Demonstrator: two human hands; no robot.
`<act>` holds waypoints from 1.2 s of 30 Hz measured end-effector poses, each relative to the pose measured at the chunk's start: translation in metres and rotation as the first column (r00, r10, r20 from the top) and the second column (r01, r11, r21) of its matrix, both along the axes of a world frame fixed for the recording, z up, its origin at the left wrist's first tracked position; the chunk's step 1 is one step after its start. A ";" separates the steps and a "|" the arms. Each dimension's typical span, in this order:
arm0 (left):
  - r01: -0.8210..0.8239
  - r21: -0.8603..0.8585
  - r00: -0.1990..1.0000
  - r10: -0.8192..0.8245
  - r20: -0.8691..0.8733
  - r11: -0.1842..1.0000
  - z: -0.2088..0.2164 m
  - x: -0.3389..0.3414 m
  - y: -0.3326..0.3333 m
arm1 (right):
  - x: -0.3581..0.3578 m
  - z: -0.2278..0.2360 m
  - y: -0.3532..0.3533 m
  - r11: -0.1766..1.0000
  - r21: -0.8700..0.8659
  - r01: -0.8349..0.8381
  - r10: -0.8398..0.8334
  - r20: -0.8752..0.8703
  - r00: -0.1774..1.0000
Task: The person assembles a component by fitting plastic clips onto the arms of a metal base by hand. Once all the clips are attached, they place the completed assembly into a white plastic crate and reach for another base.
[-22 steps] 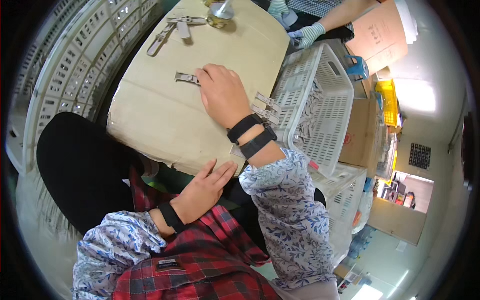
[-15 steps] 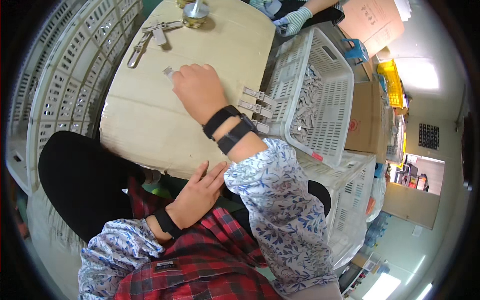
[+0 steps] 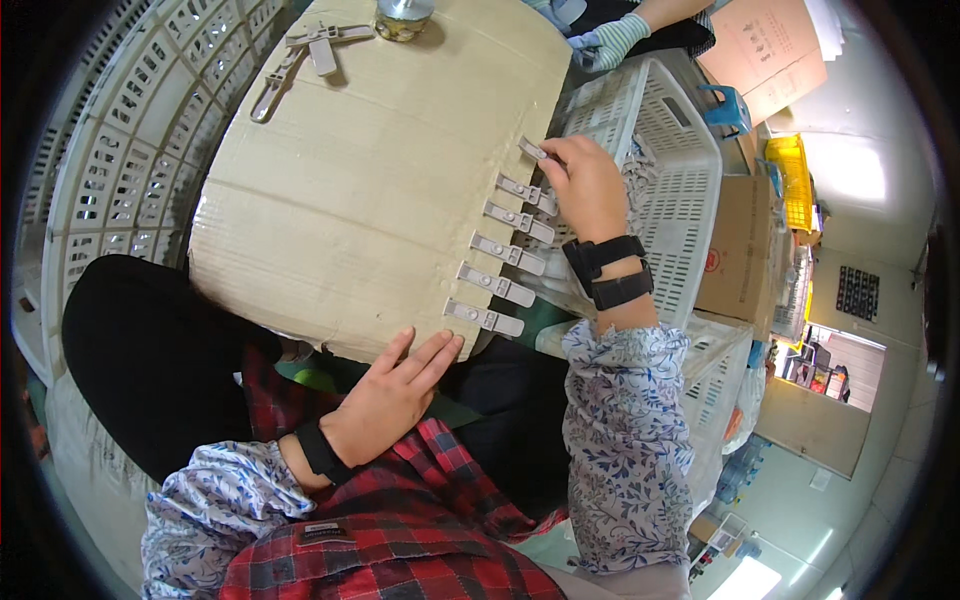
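My right hand (image 3: 588, 185) pinches a grey clip (image 3: 533, 149) at the right edge of a cardboard-topped work surface (image 3: 340, 210). Just nearer to me, several like grey clips (image 3: 508, 254) sit in a row along that same edge, their ends sticking out past it. My left hand (image 3: 385, 398) rests with its fingers stretched out on the near edge of the cardboard, beside the nearest clip of the row. Far left on the cardboard lies a small group of loose grey clips (image 3: 321, 56). A round metal-topped object (image 3: 404, 18) stands close to them, cut off by the frame.
A white plastic basket (image 3: 690, 190) holding many grey clips stands right of the cardboard, partly behind my right hand. Tall white crates (image 3: 130, 130) line the left side. Across the surface is another person's striped-gloved hand (image 3: 612, 45). Cardboard boxes (image 3: 738, 245) stand farther right.
My right hand has moved from the middle of the cardboard to its right edge, carrying a clip. The row of clips, partly covered by my arm before, now shows. My left hand stays put.
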State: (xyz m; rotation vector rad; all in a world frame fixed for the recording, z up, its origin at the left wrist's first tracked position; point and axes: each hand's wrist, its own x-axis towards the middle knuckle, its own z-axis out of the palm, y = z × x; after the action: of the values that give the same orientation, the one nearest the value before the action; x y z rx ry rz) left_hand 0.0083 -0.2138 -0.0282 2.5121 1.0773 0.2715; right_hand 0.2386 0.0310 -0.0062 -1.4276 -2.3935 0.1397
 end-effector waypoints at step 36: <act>0.083 0.068 0.988 -0.073 -0.134 0.994 0.005 0.000 0.002 | -0.001 -0.003 -0.005 0.997 0.080 0.009 -0.002 -0.081 0.997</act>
State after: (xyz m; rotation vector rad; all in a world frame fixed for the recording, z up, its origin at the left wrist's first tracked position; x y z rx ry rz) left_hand 0.0080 -0.2123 -0.0233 2.6625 1.0322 0.1271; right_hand 0.2377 0.0260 -0.0088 -1.3660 -2.3035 0.0965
